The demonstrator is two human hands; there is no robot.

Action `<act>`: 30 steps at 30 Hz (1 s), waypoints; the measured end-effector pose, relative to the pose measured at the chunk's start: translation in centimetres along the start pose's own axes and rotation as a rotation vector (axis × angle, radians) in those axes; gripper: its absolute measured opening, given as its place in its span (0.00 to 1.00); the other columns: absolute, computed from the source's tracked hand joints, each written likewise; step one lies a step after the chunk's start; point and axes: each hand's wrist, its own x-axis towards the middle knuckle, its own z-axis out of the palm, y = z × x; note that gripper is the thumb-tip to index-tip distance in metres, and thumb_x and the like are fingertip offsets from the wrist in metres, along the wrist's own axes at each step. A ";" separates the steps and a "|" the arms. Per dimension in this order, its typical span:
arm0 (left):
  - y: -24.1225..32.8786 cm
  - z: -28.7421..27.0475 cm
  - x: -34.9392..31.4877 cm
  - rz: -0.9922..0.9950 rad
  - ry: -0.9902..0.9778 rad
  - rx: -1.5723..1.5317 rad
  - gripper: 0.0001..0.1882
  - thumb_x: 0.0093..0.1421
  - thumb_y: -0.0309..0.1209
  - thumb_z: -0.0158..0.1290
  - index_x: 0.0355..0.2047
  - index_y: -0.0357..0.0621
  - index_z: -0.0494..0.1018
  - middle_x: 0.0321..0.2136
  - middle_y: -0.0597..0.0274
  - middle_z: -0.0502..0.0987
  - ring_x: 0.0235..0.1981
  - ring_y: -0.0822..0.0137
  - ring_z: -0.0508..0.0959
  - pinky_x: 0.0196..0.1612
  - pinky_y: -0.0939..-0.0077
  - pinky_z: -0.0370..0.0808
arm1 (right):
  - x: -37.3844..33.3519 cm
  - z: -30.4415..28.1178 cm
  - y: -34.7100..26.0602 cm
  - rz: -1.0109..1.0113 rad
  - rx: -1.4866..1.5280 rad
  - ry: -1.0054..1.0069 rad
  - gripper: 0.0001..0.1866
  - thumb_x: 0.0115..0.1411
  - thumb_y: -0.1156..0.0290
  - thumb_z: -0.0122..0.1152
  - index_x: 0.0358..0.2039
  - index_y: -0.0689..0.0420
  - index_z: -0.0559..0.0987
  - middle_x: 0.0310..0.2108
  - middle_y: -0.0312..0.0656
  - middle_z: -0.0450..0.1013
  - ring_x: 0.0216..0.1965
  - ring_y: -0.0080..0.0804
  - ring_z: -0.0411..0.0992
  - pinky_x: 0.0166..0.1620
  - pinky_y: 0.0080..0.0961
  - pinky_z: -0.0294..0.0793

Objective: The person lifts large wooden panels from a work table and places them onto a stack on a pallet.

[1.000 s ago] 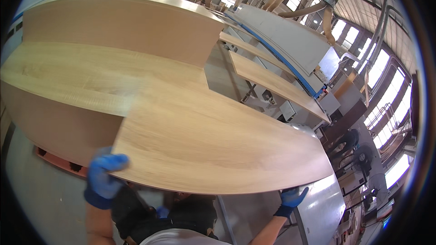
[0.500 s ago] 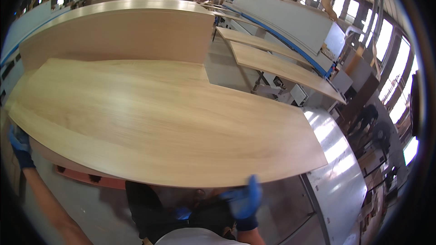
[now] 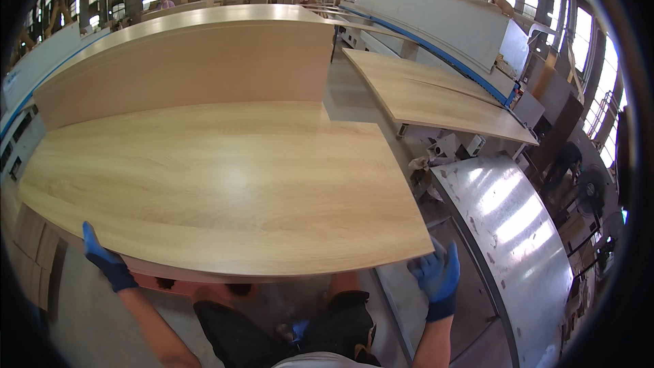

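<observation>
Head view: the left hand (image 3: 103, 259), in a blue glove, is being pressed against the near left edge of a large wood-grain panel (image 3: 218, 184), fingers pointing up along the edge; whether the fingers are being curled under the board cannot be told. The right hand (image 3: 436, 276), also blue-gloved, is being held at the panel's near right corner, fingers spread and apart, touching or just beside the edge; a firm grip is not being shown.

The panel is being kept flat, face up, directly in front of the person, with its long axis running left to right across the view and its grain following the same line. Its near long edge is lying between the two hands; its far long edge is lying against a tall stack of similar panels (image 3: 184, 61) behind it. Below the near edge, a red pallet (image 3: 177, 287) is being partly seen.

To the right, past the panel's short end, a second wood panel (image 3: 429, 95) is being carried on a long grey machine (image 3: 443, 20) with a blue stripe. Nearer on the right, a shiny curved metal surface (image 3: 511, 232) is being shown. The person's dark trousers (image 3: 272, 327) are being seen at the bottom.
</observation>
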 end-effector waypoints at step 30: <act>-7.7 -6.9 14.3 0.147 -0.038 0.337 0.16 0.58 0.46 0.45 0.27 0.47 0.68 0.24 0.67 0.67 0.24 0.73 0.65 0.29 0.75 0.61 | 15.1 6.5 5.9 0.013 -0.425 -0.348 0.22 0.60 0.55 0.45 0.43 0.61 0.72 0.38 0.43 0.72 0.40 0.34 0.71 0.41 0.32 0.69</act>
